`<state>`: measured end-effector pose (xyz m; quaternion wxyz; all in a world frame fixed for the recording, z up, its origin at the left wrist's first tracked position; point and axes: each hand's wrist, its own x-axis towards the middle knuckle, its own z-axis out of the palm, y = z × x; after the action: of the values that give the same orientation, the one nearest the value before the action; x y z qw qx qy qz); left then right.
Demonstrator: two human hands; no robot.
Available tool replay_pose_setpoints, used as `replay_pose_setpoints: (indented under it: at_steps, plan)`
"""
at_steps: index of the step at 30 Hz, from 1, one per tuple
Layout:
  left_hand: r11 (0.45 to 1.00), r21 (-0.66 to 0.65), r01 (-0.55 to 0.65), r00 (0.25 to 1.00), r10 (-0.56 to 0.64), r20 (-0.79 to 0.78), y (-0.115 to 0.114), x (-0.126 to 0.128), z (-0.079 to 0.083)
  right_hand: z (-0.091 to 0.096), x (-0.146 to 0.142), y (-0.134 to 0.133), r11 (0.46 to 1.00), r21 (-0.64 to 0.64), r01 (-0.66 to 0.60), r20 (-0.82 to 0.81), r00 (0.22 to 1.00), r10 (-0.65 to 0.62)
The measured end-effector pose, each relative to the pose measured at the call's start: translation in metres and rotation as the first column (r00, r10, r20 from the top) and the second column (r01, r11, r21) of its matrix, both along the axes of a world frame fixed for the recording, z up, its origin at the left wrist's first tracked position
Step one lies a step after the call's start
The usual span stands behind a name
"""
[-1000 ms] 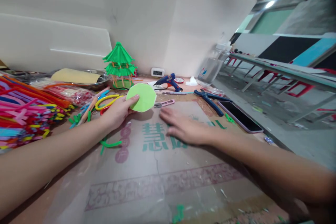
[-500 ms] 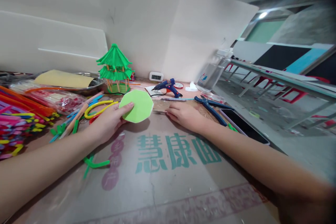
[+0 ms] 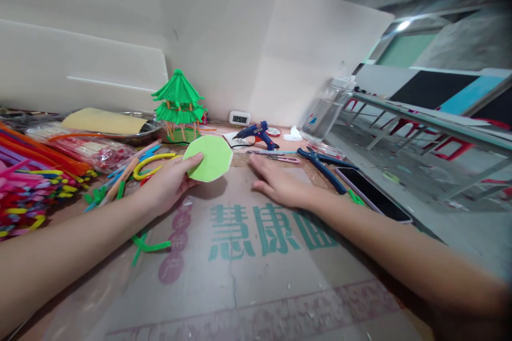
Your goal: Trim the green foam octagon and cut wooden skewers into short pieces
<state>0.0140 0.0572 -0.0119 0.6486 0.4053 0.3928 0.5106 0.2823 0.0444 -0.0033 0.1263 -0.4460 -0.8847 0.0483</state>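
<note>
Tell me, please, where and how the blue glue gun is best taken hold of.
I would grip the blue glue gun by its handle, coming from the near right with the right hand: the handle slopes down to that side, while the nozzle points left. The left hand holds the green octagon.

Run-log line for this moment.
left hand: holds green octagon | right hand: open, near pink-handled tool | glue gun: beyond both hands

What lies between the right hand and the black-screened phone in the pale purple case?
In the head view, one handle of the dark-blue pliers and a small bright-green piece lie between the right hand and the phone.
</note>
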Motion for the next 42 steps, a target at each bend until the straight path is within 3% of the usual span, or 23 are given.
replay_pose_setpoints:
  at_steps: [2, 3, 5, 6, 7, 9, 10, 13, 16, 17, 18, 20, 22, 24, 25, 27, 28, 31, 32, 36, 38, 40, 42]
  plan:
    - [1.000, 0.000, -0.010, 1.000, 0.010, 0.016, -0.002, 0.001, 0.002, 0.008, -0.029, -0.033, 0.951, -0.175, -0.256, -0.085, 0.966, 0.244]
    - [1.000, 0.000, -0.008, 1.000, 0.008, 0.024, -0.003, 0.002, 0.003, 0.014, -0.041, -0.050, 0.856, -0.263, -0.445, -0.175, 0.894, 0.412]
    - [1.000, 0.004, -0.007, 0.999, 0.007, 0.035, -0.004, 0.002, 0.005, 0.028, -0.058, -0.073, 0.512, -0.483, -0.710, -0.385, 0.698, 0.604]
    - [1.000, 0.007, -0.013, 0.999, 0.013, 0.035, -0.004, 0.002, 0.007, 0.034, -0.061, -0.076, 0.453, -0.534, -0.714, -0.462, 0.695, 0.551]
    - [1.000, 0.012, -0.019, 0.999, 0.018, 0.032, -0.003, 0.001, 0.008, 0.037, -0.061, -0.071, 0.517, -0.543, -0.662, -0.469, 0.750, 0.467]
    - [0.999, 0.027, -0.039, 0.999, 0.039, 0.021, 0.001, -0.002, 0.011, 0.034, -0.055, -0.045, 0.853, -0.361, -0.378, -0.386, 0.893, 0.232]
    - [0.998, 0.036, -0.050, 0.999, 0.049, 0.015, 0.003, -0.004, 0.012, 0.029, -0.051, -0.026, 0.946, -0.215, -0.241, -0.310, 0.936, 0.168]
    - [0.995, 0.058, -0.075, 0.997, 0.075, -0.005, 0.013, -0.012, 0.011, 0.009, -0.047, 0.015, 0.994, -0.114, -0.004, -0.157, 0.988, -0.014]
    - [0.994, 0.067, -0.087, 0.996, 0.088, -0.019, 0.023, -0.018, 0.005, 0.006, -0.061, 0.002, 0.974, -0.167, -0.150, -0.138, 0.982, 0.128]
    - [0.994, 0.068, -0.091, 0.996, 0.092, -0.019, 0.025, -0.019, 0.002, 0.011, -0.067, -0.013, 0.934, -0.210, -0.290, -0.153, 0.953, 0.262]
    - [0.993, 0.066, -0.093, 0.995, 0.095, -0.018, 0.027, -0.020, 0.000, 0.016, -0.072, -0.028, 0.790, -0.322, -0.523, -0.261, 0.850, 0.456]
    - [0.994, 0.059, -0.094, 0.995, 0.095, -0.017, 0.028, -0.020, -0.002, 0.029, -0.078, -0.051, 0.390, -0.562, -0.729, -0.468, 0.669, 0.577]
    - [0.995, 0.051, -0.089, 0.996, 0.090, -0.023, 0.028, -0.020, -0.002, 0.034, -0.079, -0.055, 0.493, -0.558, -0.667, -0.523, 0.745, 0.415]
    - [0.995, 0.051, -0.091, 0.995, 0.092, -0.033, 0.025, -0.019, -0.001, 0.030, -0.079, -0.047, 0.833, -0.355, -0.425, -0.399, 0.874, 0.276]
    - [0.994, 0.054, -0.094, 0.995, 0.096, -0.040, 0.024, -0.018, 0.000, 0.026, -0.079, -0.044, 0.913, -0.244, -0.326, -0.321, 0.916, 0.241]
    - [0.994, 0.061, -0.096, 0.993, 0.099, -0.058, 0.021, -0.017, 0.001, 0.019, -0.083, -0.048, 0.918, -0.213, -0.335, -0.247, 0.927, 0.281]
    - [0.993, 0.064, -0.095, 0.993, 0.099, -0.069, 0.020, -0.017, 0.002, 0.018, -0.086, -0.056, 0.819, -0.284, -0.499, -0.259, 0.862, 0.436]
    - [0.994, 0.077, -0.082, 0.991, 0.090, -0.097, 0.020, -0.016, 0.002, 0.028, -0.088, -0.081, 0.234, -0.562, -0.793, -0.501, 0.552, 0.667]
    - [0.993, 0.085, -0.077, 0.991, 0.085, -0.104, 0.020, -0.016, 0.001, 0.033, -0.086, -0.083, 0.231, -0.600, -0.766, -0.552, 0.605, 0.574]
    - [0.990, 0.136, -0.047, 0.989, 0.066, -0.136, 0.021, -0.015, -0.001, 0.032, -0.083, -0.059, 0.852, -0.332, -0.404, -0.364, 0.888, 0.280]
    - [0.986, 0.166, -0.033, 0.985, 0.060, -0.161, 0.021, -0.015, -0.002, 0.021, -0.092, -0.053, 0.934, -0.219, -0.284, -0.202, 0.949, 0.241]
    - [0.982, 0.188, -0.022, 0.978, 0.060, -0.199, 0.022, -0.016, -0.003, 0.014, -0.103, -0.062, 0.790, -0.273, -0.549, -0.223, 0.835, 0.503]
    - [0.979, 0.205, -0.008, 0.968, 0.059, -0.244, 0.022, -0.018, -0.004, 0.019, -0.107, -0.078, 0.382, -0.440, -0.813, -0.390, 0.556, 0.734]
